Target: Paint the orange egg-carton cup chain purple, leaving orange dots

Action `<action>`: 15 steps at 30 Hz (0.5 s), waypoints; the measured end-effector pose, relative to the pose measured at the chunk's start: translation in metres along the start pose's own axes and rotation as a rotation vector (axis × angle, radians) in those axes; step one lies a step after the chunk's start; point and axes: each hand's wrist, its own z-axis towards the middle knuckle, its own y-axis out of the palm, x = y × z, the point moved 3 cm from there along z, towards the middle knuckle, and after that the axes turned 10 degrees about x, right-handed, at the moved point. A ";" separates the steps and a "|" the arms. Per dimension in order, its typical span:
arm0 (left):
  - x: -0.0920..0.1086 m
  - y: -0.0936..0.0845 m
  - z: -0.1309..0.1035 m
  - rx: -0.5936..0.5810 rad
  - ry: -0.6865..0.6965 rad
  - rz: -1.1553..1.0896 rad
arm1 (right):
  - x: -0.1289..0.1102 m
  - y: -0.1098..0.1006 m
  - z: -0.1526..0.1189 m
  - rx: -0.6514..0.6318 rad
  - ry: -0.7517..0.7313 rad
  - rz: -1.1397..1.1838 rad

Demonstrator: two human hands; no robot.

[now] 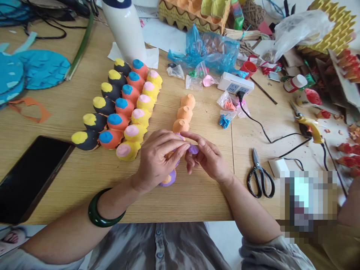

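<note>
My left hand (157,157) has its thumb and fingers pinched together at a piece of soft purple clay (193,149). The same clay sits in the bent fingers of my right hand (209,159). Beneath both hands lies a row of orange egg-carton cups (184,113). The far cups are plain orange, while the near one (168,178) has purple clay around its lower part. My hands hide the middle of the row. To the left stand finished-looking rows of cups: black with yellow tops (104,106), orange with blue tops (124,107), yellow with pink tops (143,108).
Black-handled scissors (261,176) lie right of my hands, near a white power strip (235,83) with a cord. A phone (33,180) rests at left. Behind are a white bottle (125,32), a blue plastic bag (208,48) and egg cartons (194,17). A person's arm shows at right.
</note>
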 end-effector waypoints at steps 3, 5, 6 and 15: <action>0.001 0.000 -0.001 0.010 0.031 -0.004 | 0.001 -0.003 0.002 0.011 -0.018 -0.005; 0.001 0.001 -0.001 -0.013 0.001 -0.048 | 0.001 -0.004 0.003 0.022 -0.027 0.007; 0.001 0.000 -0.001 -0.019 -0.025 -0.062 | 0.000 -0.005 0.003 0.029 -0.030 0.011; 0.003 -0.001 -0.001 -0.010 0.082 -0.068 | -0.004 -0.008 0.003 0.215 -0.155 -0.006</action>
